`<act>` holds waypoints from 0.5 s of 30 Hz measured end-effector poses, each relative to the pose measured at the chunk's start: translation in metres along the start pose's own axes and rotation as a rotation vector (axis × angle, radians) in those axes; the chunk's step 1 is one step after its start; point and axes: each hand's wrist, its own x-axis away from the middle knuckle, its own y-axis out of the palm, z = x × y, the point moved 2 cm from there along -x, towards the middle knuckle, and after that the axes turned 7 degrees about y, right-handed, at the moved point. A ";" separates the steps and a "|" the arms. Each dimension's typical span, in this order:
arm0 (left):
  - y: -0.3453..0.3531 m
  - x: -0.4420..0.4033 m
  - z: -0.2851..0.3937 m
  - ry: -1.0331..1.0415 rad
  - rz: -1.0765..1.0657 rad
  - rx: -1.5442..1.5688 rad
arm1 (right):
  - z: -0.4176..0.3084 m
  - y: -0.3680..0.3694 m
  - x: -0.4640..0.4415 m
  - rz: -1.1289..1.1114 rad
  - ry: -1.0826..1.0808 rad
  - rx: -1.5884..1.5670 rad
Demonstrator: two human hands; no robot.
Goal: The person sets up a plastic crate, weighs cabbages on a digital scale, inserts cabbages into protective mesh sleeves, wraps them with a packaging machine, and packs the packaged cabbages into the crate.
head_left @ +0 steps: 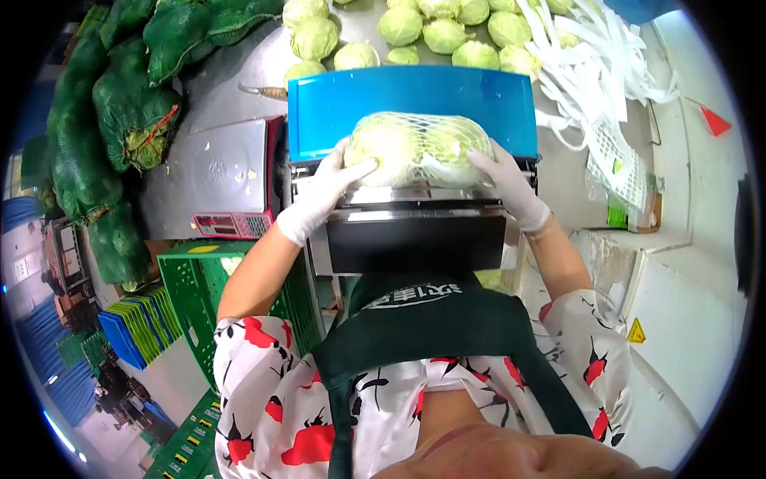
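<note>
Two pale green cabbages (387, 152) lie side by side in a white mesh net. My left hand (325, 190), in a white glove, is closed around their left end with the thumb on the near side. At the right end my right hand (512, 182), also gloved, grips the bundle, thumb over the net. The netted cabbages are at the near edge of a blue panel (415, 92), above the metal edge of a machine (415, 231) with a black front. Whether they rest on that edge cannot be seen. My fingers behind the bundle are partly hidden.
Several loose cabbages (443, 36) lie behind the blue panel. A knife (267, 92) and a scale (215, 172) are to the left, beside large green net sacks (136, 104). White net strips (594, 80) pile at the right. A green crate (187, 295) stands below the scale.
</note>
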 end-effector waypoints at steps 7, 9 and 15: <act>-0.012 0.129 -0.098 -0.411 -0.251 0.173 | 0.091 0.021 0.117 -0.097 0.410 0.077; -0.011 0.124 -0.122 -0.458 -0.145 0.279 | 0.112 0.019 0.109 -0.140 0.513 0.029; -0.002 0.125 -0.125 -0.644 0.008 0.386 | 0.121 0.000 0.090 -0.289 0.769 -0.343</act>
